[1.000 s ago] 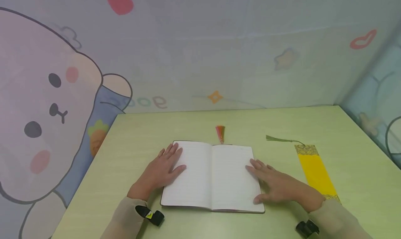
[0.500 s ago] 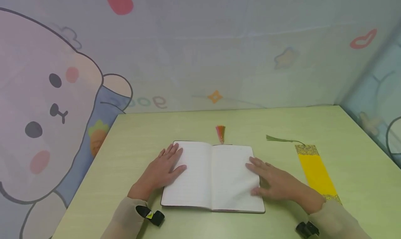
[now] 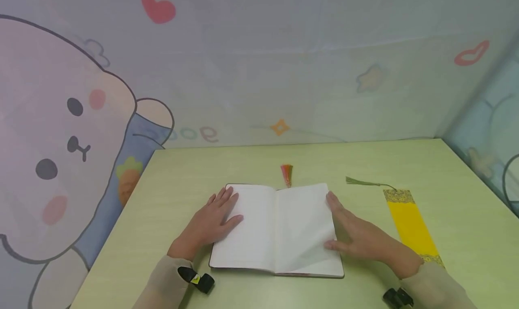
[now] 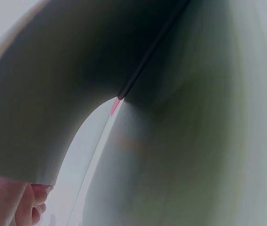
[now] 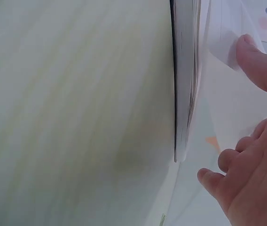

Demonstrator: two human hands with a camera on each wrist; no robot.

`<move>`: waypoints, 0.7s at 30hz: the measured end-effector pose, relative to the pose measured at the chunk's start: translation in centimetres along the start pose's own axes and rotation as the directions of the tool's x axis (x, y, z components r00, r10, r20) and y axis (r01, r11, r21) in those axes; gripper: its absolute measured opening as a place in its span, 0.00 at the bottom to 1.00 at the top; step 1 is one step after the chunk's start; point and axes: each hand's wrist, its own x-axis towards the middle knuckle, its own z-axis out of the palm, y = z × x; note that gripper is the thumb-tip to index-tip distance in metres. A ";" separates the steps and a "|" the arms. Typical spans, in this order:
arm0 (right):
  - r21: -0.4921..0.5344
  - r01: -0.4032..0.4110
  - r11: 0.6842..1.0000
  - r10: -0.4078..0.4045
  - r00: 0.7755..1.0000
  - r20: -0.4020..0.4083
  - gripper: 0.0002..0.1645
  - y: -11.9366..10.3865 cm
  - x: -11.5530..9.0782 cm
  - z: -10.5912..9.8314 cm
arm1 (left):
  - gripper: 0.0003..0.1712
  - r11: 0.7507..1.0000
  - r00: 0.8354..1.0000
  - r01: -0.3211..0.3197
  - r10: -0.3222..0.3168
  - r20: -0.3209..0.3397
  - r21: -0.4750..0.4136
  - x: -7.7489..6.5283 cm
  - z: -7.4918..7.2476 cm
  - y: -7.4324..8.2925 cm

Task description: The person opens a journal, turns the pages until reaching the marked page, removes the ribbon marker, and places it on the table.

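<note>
An open notebook with white lined pages lies on the pale green table. My left hand rests on its left page with the fingers extended; some of its fingers show at the lower left of the left wrist view, past the sleeve. At the notebook's right side, my right hand holds the edge of a page, which is partly raised and bowed. Its thumb bears on that page in the right wrist view, where the page block stays below. The contact of the other fingertips is partly hidden.
A pink and orange tassel sticks out beyond the notebook's top edge. To the right lies a yellow bookmark with patterned ends and a green tassel, close to the right forearm. A printed cloth hangs behind the table.
The right fingers have shifted up the page's outer edge, and that page has lifted and bowed. The left hand stays in place. The head view has shifted slightly.
</note>
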 end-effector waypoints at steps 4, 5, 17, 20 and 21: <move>0.006 -0.002 1.000 0.002 1.000 -0.015 0.65 0.0 0.2 0.1 | 0.37 1.000 1.000 -0.003 0.003 0.001 -0.005 0.0 0.0 0.1; 0.010 -0.005 1.000 0.005 1.000 -0.018 0.65 -0.1 0.3 0.2 | 0.37 1.000 1.000 -0.003 0.003 0.002 -0.005 0.0 0.0 0.1; 0.218 0.023 0.976 -0.016 0.999 -0.031 0.63 -1.7 1.5 0.5 | 0.38 1.000 1.000 0.013 -0.013 0.013 0.014 0.2 0.3 -0.1; 0.251 0.045 0.967 -0.039 0.999 -0.030 0.58 -2.3 1.7 0.4 | 0.38 1.000 1.000 0.016 -0.016 0.019 0.015 0.2 0.4 -0.2; 0.261 0.046 0.964 -0.039 0.999 -0.029 0.56 -2.5 1.7 0.4 | 0.38 1.000 1.000 0.016 -0.017 0.019 0.015 0.2 0.4 -0.2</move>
